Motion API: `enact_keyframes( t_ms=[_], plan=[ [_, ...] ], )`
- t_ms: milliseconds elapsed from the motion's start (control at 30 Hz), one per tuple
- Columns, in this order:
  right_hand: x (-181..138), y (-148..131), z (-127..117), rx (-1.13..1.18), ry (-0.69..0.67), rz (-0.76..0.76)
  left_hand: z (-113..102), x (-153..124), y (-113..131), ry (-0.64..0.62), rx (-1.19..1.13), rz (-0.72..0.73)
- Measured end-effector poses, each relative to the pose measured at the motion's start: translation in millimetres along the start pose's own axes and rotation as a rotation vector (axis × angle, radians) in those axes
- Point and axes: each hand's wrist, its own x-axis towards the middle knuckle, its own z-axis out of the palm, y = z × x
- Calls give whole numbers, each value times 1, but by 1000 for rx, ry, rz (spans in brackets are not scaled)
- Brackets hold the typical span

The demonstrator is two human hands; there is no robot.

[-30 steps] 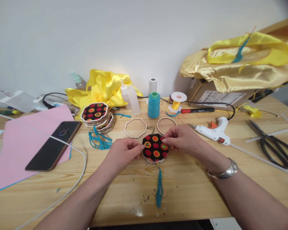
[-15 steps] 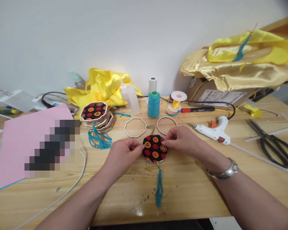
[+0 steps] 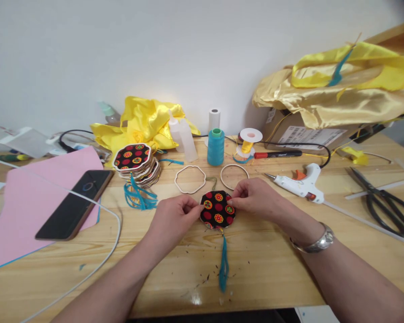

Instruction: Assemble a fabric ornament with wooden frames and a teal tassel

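Note:
A black fabric-covered pendant with red and yellow flower patterns lies on the table in front of me. From its lower edge hangs a teal tassel, and a cord loop sticks out at the top. My left hand pinches the pendant's left edge between thumb and fingers. On the opposite edge, my right hand grips it the same way. Just beyond lie a scalloped wooden frame and a round wooden hoop, neither touched by a hand.
Left stand stacked pendants with teal tassels. A phone rests on pink paper, crossed by a white cable. Behind are a teal thread cone and squeeze bottles. A glue gun and scissors lie right.
Both hands stay at the pendant's edges with hardly any movement. The phone, blurred out by blocks before, now shows clearly.

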Motion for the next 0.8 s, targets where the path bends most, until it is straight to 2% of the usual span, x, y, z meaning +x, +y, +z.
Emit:
enact_keyframes(
  t_ms=[333,467,533,633,700,800],
  plan=[
    [0,6,1,-4,45,29,0,1,0,21,29,26],
    [-1,4,-1,34,113,-14,0,-1,-2,109,96,75],
    [-3,2,-2,126,159,-116,-1,-2,-4,232,167,168],
    [-5,-1,-1,278,115,-324,0,-3,-5,375,220,502],
    [-7,-1,0,271,22,-414,1,-3,-4,347,211,707],
    [-7,0,0,84,-13,-539,2,-3,-4,234,219,774]
  ],
)
